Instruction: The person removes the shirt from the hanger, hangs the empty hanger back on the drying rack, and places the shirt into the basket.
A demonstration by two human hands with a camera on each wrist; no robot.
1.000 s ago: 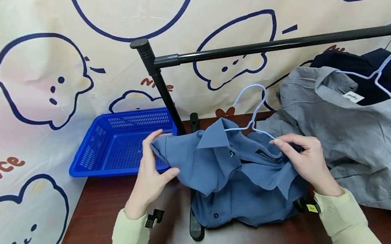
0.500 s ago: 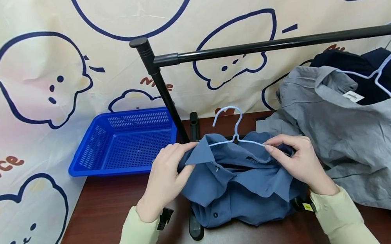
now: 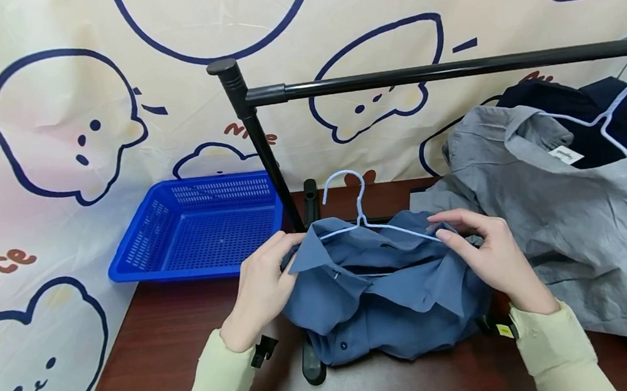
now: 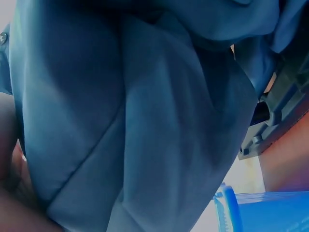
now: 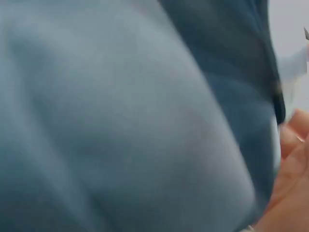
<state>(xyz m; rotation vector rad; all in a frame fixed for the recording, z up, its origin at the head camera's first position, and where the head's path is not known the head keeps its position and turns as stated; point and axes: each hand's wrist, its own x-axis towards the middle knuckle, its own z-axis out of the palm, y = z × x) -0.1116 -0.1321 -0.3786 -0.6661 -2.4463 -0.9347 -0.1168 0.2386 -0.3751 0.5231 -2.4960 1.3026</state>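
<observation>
A blue button-up shirt is bunched in front of me, its collar spread around a light-blue hanger. The hanger's hook stands up above the neck opening, and its left arm runs in under the collar. At the shirt's left shoulder, my left hand grips the cloth; its fingertips are partly hidden by fabric. My right hand pinches the right side of the neck opening between thumb and fingers, close to the hanger's right arm. Shirt cloth fills most of the left wrist view, and blurred cloth covers the right wrist view.
A black rack's bar crosses behind the shirt, with its post at left. A blue basket sits at the back left. On the right a grey shirt hangs on another hanger, before dark clothing.
My left hand has moved in from the outer shoulder to nearer the collar. The hanger has shifted left, its left arm now under the collar. My right hand's pinch has moved from the hanger to the cloth.
</observation>
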